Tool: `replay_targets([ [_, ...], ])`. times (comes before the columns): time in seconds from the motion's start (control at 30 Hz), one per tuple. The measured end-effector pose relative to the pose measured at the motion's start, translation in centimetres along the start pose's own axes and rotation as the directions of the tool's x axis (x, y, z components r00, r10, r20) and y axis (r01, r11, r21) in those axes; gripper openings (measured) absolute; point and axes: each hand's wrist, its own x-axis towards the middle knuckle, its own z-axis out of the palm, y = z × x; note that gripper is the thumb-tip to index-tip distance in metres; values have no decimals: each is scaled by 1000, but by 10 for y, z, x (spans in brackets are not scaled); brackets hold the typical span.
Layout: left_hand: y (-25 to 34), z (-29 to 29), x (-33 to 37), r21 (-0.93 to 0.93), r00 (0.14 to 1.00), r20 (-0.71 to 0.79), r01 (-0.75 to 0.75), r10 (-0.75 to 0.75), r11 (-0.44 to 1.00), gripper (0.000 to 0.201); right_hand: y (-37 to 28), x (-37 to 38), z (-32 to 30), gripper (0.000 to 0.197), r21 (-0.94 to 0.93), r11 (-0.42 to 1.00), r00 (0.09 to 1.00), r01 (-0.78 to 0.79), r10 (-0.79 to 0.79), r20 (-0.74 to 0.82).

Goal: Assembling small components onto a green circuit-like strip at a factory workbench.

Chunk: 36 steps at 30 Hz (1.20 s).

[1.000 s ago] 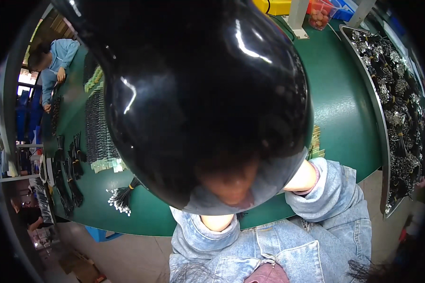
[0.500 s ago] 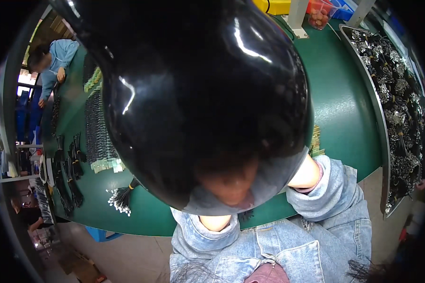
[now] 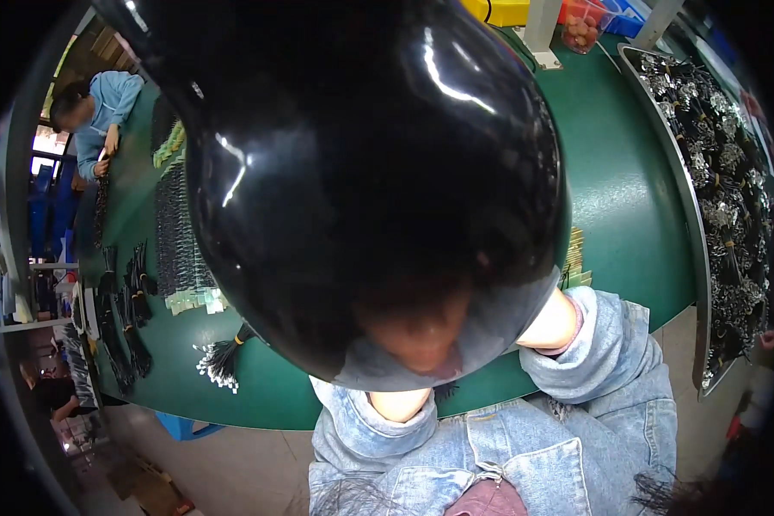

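Note:
A large glossy black rounded hood (image 3: pixel 378 172), perhaps of a lamp, fills the middle and hides both my hands. Below its lower rim shows my left wrist (image 3: pixel 400 404), under a rolled denim cuff. At its lower right edge, my right wrist (image 3: pixel 552 328) passes beneath it. What either hand holds cannot be seen. Nearest the left forearm lies a bundle of black wires with white ends (image 3: pixel 221 365). Some yellowish strips (image 3: pixel 578 258) poke out beside the hood, just beyond the right wrist.
On the green table (image 3: pixel 628 198), dark wired pieces (image 3: pixel 179 228) lie in a row, with black wire bundles (image 3: pixel 129 318) at left. A metal tray (image 3: pixel 701 249) of wired metal parts stands right. A co-worker (image 3: pixel 103 112) sits far left; a clear tub (image 3: pixel 582 30) stands behind.
My right wrist has shifted slightly left, and my left wrist slightly right. The far-left co-worker's hands have come closer together. At the right edge, another person's hand shows more clearly.

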Motion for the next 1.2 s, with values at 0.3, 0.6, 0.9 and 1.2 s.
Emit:
replay_targets([
  [0.3, 6, 12, 5, -307, 997, -36, 53, -67, 950, 21, 16, -4, 2, 16, 213, 977, 990, -27, 55, -128],
  [0.6, 5, 1, 5, -133, 997, -79, -4, -7, 991, 20, 16, 1, 7, 21, 280, 960, 997, -15, 36, -70],
  [0.9, 10, 19, 6, -99, 981, -194, 7, -26, 995, 26, 24, -4, 6, 20, 370, 927, 997, 59, -33, -76],
  [1.2, -1, 6, 7, -392, 980, -108, 110, -164, 913, 25, 22, -7, 4, 15, 401, 913, 990, -80, 120, -75],
])
